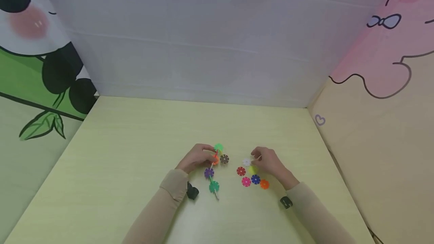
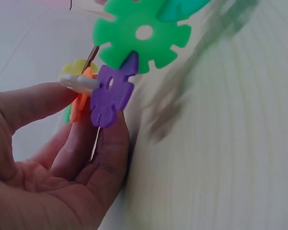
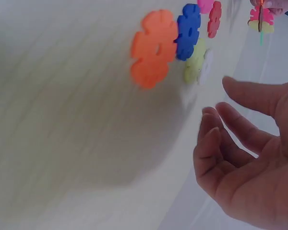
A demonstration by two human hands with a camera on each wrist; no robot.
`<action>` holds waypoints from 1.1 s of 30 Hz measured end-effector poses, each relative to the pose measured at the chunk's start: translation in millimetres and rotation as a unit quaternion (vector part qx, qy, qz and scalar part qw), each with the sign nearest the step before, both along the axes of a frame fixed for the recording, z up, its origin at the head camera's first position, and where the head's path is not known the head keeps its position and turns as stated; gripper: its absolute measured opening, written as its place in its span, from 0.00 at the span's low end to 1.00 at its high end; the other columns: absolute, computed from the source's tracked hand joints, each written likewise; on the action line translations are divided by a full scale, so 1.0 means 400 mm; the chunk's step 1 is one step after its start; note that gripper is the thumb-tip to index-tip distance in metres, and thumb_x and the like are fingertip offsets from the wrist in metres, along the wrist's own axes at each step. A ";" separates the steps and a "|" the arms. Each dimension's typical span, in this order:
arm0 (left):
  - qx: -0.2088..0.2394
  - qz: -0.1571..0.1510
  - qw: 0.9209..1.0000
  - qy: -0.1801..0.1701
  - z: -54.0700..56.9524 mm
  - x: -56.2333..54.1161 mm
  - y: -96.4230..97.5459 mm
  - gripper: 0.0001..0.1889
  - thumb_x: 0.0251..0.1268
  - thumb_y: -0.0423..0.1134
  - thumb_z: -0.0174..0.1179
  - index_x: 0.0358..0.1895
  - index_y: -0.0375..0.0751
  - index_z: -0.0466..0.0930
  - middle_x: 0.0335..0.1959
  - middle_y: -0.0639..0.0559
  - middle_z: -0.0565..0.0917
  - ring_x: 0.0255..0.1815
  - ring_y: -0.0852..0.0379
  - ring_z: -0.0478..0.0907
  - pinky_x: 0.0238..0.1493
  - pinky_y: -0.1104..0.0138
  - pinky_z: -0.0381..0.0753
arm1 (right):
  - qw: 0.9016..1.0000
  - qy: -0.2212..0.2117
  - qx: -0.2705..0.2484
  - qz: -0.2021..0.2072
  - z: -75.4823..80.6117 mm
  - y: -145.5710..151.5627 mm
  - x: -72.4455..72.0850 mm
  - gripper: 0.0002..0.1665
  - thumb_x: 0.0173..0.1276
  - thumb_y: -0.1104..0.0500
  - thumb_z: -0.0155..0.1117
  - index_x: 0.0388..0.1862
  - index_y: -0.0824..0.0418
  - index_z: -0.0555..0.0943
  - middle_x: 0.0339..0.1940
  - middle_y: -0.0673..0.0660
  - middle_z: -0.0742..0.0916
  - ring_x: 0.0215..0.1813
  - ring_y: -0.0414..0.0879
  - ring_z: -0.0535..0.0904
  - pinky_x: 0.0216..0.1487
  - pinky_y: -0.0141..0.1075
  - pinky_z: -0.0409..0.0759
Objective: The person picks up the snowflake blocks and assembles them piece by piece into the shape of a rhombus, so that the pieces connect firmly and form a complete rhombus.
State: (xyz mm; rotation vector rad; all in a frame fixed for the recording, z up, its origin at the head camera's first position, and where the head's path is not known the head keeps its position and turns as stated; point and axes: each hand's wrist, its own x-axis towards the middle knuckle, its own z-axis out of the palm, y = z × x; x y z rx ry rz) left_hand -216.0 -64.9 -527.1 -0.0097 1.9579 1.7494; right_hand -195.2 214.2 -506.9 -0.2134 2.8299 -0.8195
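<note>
My left hand (image 1: 196,158) pinches a joined chain of plastic notched flower discs between thumb and fingers. In the left wrist view, orange (image 2: 86,91), purple (image 2: 111,93) and green (image 2: 134,36) discs slot into each other edge to edge. A brown disc (image 1: 224,159) and a light green disc (image 1: 218,147) sit at the chain's far end. My right hand (image 1: 269,161) hovers by the loose discs, thumb apart from its bent fingers, holding nothing. Nearest to it are a white disc (image 1: 246,162) and a yellow disc (image 3: 195,62).
Loose red (image 1: 241,171), pink (image 1: 246,182), blue (image 1: 255,179) and orange (image 1: 265,184) discs lie on the pale table (image 1: 135,131), near my right hand. A grey-white panel (image 1: 203,48) stands behind the table, with printed panels at both sides.
</note>
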 end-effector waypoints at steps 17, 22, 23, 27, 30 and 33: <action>-0.005 0.008 1.000 -0.005 0.001 0.003 0.003 0.23 0.50 0.24 0.64 0.54 0.27 0.74 0.31 0.43 0.84 0.24 0.54 0.80 0.32 0.61 0.80 | 0.996 -0.069 0.042 -0.030 -0.031 0.012 0.028 0.23 0.48 0.50 0.80 0.37 0.59 0.80 0.29 0.53 0.76 0.33 0.47 0.71 0.31 0.37 0.73; -0.008 0.008 1.000 -0.004 0.005 0.003 0.003 0.23 0.50 0.24 0.64 0.54 0.27 0.75 0.32 0.43 0.84 0.25 0.53 0.80 0.33 0.61 0.80 | 0.997 -0.062 0.035 -0.023 -0.031 0.015 0.027 0.19 0.51 0.52 0.78 0.37 0.58 0.80 0.29 0.52 0.77 0.33 0.47 0.71 0.33 0.37 0.74; -0.010 0.007 1.000 -0.002 0.006 0.003 0.003 0.23 0.50 0.24 0.64 0.54 0.27 0.75 0.32 0.43 0.84 0.25 0.53 0.81 0.33 0.61 0.80 | 0.997 -0.061 0.033 -0.022 -0.030 0.016 0.027 0.18 0.51 0.53 0.78 0.36 0.59 0.81 0.30 0.52 0.77 0.33 0.47 0.72 0.33 0.37 0.74; -0.027 0.005 1.000 0.009 0.009 0.003 0.003 0.24 0.49 0.24 0.65 0.53 0.28 0.76 0.33 0.44 0.84 0.26 0.53 0.81 0.34 0.61 0.80 | 0.997 -0.066 0.029 -0.024 -0.025 0.017 0.027 0.17 0.52 0.54 0.78 0.36 0.59 0.80 0.31 0.52 0.78 0.34 0.47 0.72 0.36 0.38 0.75; -0.042 0.005 0.999 0.013 0.011 0.002 0.004 0.24 0.48 0.25 0.66 0.53 0.29 0.77 0.32 0.45 0.84 0.27 0.54 0.81 0.34 0.62 0.80 | 0.997 -0.070 0.025 -0.032 -0.023 0.016 0.028 0.18 0.52 0.55 0.77 0.36 0.60 0.80 0.31 0.52 0.79 0.34 0.47 0.73 0.37 0.39 0.76; -0.043 0.007 0.999 0.012 0.012 0.002 0.004 0.23 0.47 0.26 0.66 0.52 0.30 0.78 0.31 0.46 0.84 0.27 0.54 0.81 0.34 0.62 0.80 | 0.996 -0.071 0.018 -0.042 -0.023 0.015 0.027 0.18 0.53 0.55 0.77 0.38 0.61 0.79 0.31 0.53 0.79 0.33 0.47 0.73 0.36 0.39 0.76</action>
